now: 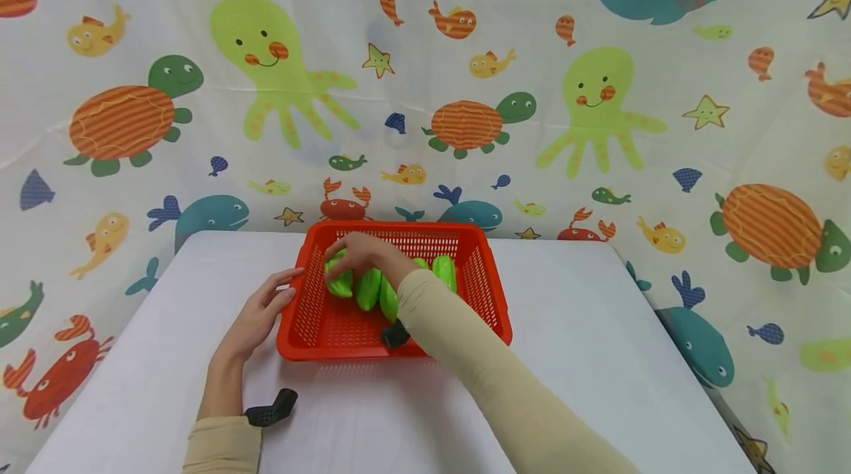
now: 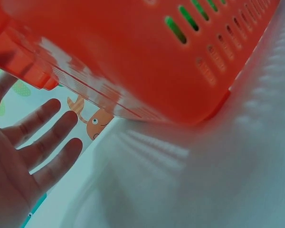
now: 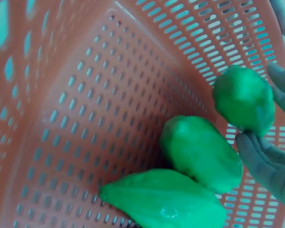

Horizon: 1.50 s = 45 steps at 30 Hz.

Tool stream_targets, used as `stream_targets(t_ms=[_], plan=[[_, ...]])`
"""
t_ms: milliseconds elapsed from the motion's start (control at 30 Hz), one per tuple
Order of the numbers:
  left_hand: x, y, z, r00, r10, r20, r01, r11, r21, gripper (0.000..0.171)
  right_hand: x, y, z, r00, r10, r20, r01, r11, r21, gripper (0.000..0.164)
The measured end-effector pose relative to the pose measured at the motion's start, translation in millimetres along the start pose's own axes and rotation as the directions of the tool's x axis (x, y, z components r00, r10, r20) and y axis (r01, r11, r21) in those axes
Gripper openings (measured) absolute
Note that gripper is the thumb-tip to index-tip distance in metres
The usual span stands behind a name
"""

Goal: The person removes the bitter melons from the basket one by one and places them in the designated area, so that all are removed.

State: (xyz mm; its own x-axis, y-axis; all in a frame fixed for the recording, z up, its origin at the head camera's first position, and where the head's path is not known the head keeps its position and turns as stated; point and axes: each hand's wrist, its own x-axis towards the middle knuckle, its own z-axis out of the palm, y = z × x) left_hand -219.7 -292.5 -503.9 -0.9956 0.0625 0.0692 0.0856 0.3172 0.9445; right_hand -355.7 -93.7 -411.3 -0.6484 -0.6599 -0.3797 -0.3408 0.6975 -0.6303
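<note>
A red plastic basket [image 1: 319,353] with slotted walls holds several bright green, ridged fruits that look like star fruit. Inside it, at the left, my right hand [image 1: 362,251] pinches the leftmost green fruit [image 1: 340,285] between thumb and fingers. The right wrist view shows that fruit [image 3: 244,99] between the fingertips, beside a second green fruit [image 3: 202,152] and a longer, tapered one [image 3: 166,199]. My left hand [image 1: 258,315] is at the basket's left rim, its fingers fairly straight and spread. My right forearm hides part of the basket and its contents.
The basket stands on a white table [image 1: 565,311], near its back edge. Behind hangs a white curtain [image 1: 412,75] printed with sea animals. A black wrist camera [image 1: 272,409] sits on the left wrist, and another black camera [image 1: 395,334] on the right wrist.
</note>
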Motion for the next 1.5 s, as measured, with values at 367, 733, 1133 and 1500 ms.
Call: stream_targets(t_ms=[367, 733, 1133, 1500], plan=[[1.7, 0.0, -2.0, 1.000, -0.008, -0.009, 0.008, 1.000, 0.003, 0.056, -2.4, 2.0, -4.8, 0.997, -0.048, -0.060, 0.051, 0.998, 0.042, 0.041], [5.3, -4.3, -1.9, 1.000, -0.020, -0.014, 0.020, 1.000, 0.004, 0.057, -1.8, 5.9, -6.5, 0.999, -0.042, -0.031, 0.039, 0.996, -0.081, 0.041], [6.7, -3.6, -1.9, 1.000, -0.011, -0.007, 0.011, 1.000, -0.005, 0.054, -7.6, 19.8, -12.1, 0.997, -0.061, 0.055, 0.057, 0.995, 0.087, 0.040], [7.6, -3.6, -2.2, 1.000, -0.015, -0.006, 0.015, 1.000, -0.003, 0.054, -16.5, 28.3, -25.6, 0.997, -0.079, 0.023, 0.070, 0.962, 0.265, 0.043]])
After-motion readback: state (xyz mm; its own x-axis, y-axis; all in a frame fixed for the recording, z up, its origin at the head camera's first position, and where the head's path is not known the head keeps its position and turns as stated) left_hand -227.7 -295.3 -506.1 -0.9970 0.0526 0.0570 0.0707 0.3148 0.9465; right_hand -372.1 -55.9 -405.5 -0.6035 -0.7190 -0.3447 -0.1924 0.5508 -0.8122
